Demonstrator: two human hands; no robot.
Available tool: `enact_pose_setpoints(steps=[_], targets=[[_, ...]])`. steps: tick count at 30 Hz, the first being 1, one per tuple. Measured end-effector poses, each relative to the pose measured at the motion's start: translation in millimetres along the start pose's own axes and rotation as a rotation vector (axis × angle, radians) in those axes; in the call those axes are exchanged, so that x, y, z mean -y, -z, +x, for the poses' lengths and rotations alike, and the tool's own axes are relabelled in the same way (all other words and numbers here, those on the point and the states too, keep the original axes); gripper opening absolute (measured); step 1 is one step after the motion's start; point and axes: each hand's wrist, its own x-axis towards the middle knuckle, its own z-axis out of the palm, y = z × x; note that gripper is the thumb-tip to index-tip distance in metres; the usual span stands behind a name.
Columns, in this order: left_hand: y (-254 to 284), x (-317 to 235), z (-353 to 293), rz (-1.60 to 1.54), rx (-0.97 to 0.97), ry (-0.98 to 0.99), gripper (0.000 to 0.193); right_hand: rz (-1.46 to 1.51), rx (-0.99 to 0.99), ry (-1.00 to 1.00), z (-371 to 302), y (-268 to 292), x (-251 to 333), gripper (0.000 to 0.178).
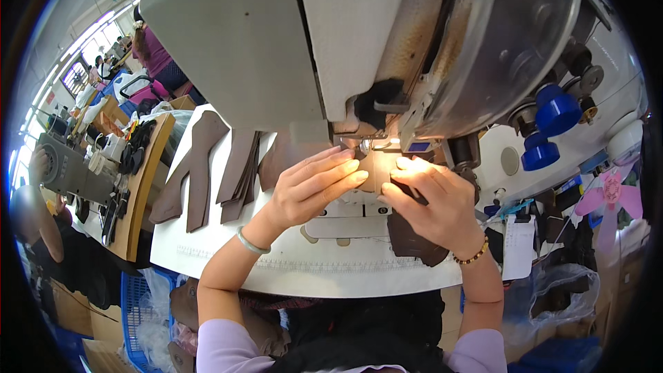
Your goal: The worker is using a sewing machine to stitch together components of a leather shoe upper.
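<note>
Off-white sewing machine [235, 41] fills the top of the view, lamp lit at its needle. Beneath, pale curved worktable [331, 262], ruler marks along its near edge. Left hand [307, 186] comes in with fingers straight and close together; right hand [438, 200] opposite, thumb and fingers slightly spread. Table's left side: forked brown shape [199, 169], stem pointing away from the wearer, two legs toward; beside it, fanned brown strips [238, 166], long axes roughly fore-and-aft. Under the right hand, brown flap [418, 238] slanting to the near right. Lit brown workpiece [377, 171] lies between the two hands' fingertips, just before the needle — visible strip runs fore-and-aft, far end toward the machine. Grip: fingertips at either side of it — pinch or flat press, cannot tell. Smallest: pale bangle [253, 242], left wrist; beaded bracelet [472, 253], right.
</note>
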Motion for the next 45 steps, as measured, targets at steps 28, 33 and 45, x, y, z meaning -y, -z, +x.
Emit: enact_pose_setpoints(steps=[28, 33, 45], targets=[[-1, 10, -2, -0.034, -0.038, -0.076, 0.025, -0.034, -0.108, 0.039, -8, -10, -1, 0.018], [0, 11, -2, -0.021, -0.009, -0.025, 0.025, -0.051, -0.130, 0.025, -11, -18, -8, 0.018], [-1, 18, -7, -0.032, -0.020, -0.007, 0.032, -0.038, -0.169, -0.194, -9, -17, 5, 0.019]])
